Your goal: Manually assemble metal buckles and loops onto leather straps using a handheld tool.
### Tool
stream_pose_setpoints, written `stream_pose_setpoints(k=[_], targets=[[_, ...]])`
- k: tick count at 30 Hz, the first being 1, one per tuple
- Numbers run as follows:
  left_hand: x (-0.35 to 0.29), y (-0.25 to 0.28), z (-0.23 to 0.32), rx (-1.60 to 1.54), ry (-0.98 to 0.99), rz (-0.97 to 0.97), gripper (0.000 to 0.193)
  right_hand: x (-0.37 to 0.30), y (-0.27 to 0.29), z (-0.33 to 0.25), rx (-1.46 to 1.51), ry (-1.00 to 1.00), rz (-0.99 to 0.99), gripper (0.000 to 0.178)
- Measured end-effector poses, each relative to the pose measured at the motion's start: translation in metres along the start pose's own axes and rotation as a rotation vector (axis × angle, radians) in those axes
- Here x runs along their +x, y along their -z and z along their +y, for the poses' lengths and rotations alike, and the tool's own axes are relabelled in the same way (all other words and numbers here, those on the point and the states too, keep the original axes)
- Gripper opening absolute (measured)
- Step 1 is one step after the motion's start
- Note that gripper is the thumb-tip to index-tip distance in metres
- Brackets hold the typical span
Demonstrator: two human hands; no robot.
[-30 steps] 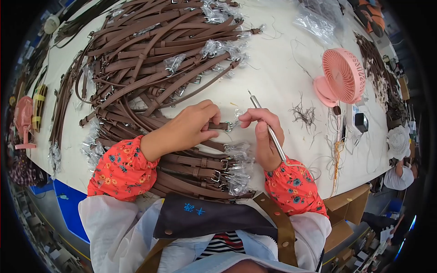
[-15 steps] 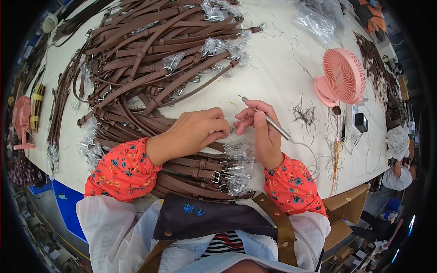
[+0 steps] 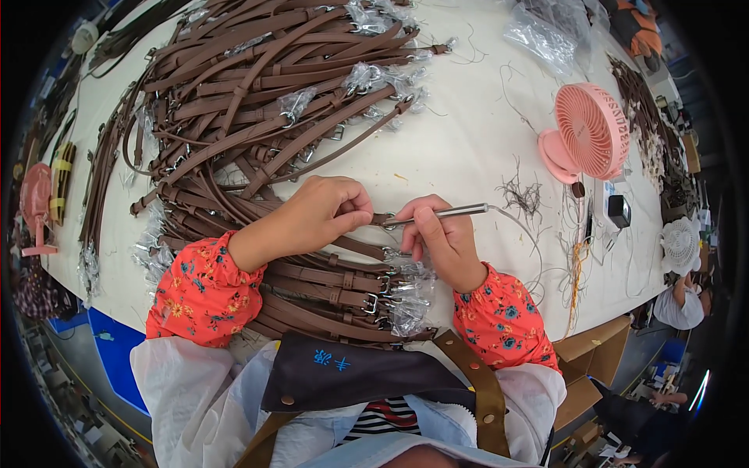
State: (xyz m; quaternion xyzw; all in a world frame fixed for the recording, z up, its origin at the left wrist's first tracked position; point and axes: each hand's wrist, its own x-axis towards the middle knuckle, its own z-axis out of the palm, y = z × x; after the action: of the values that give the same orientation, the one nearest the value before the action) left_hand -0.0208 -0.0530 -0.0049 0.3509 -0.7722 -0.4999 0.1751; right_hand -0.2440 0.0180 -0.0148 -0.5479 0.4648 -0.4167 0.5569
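Near the middle of the table, my left hand (image 3: 316, 212) is closed, with thumb and fingers pinched on a brown strap (image 3: 380, 220) whose buckle end pokes out past the fingertips. My right hand (image 3: 443, 243) grips a slim metal pen-shaped tool (image 3: 468, 210) with a thin cord at its back end. The tool lies nearly level, its tip pointing left at the buckle end; I cannot tell whether it touches. Below both hands, several brown straps lie side by side, with metal buckles (image 3: 371, 303) wrapped in clear plastic film (image 3: 411, 300).
A large heap of brown straps (image 3: 250, 86) covers the table's far left. To the right stand a pink fan (image 3: 587, 129) and a small tangle of dark threads (image 3: 521, 195). Clear plastic bags (image 3: 546, 35) lie at the back, and a cardboard box (image 3: 597, 351) is beside the near right edge.
The tool has swung from tip up and away to nearly level, its tip now at the strap's buckle end. My left hand has shifted slightly left and away from the right fingers.
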Motion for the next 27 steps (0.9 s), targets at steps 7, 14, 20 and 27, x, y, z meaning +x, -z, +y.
stream_pose_setpoints(k=[7, 14, 20, 27], targets=[[-0.0010, 0.0006, 0.0016, 0.024, -0.017, -0.007, 0.010, 0.0008, -0.0002, 0.0006, -0.039, 0.007, -0.002, 0.035], [-0.0009, 0.0007, 0.0016, 0.037, -0.027, -0.019, 0.010, 0.0008, -0.0008, -0.0006, -0.064, 0.012, 0.003, 0.035], [-0.0020, 0.0015, 0.0029, 0.040, -0.033, -0.027, 0.010, 0.0008, -0.0014, -0.0010, -0.074, 0.007, -0.004, 0.035], [-0.0037, 0.0065, 0.0073, 0.047, -0.104, -0.120, 0.014, -0.0002, -0.0014, 0.0004, -0.033, 0.011, 0.009, 0.036]])
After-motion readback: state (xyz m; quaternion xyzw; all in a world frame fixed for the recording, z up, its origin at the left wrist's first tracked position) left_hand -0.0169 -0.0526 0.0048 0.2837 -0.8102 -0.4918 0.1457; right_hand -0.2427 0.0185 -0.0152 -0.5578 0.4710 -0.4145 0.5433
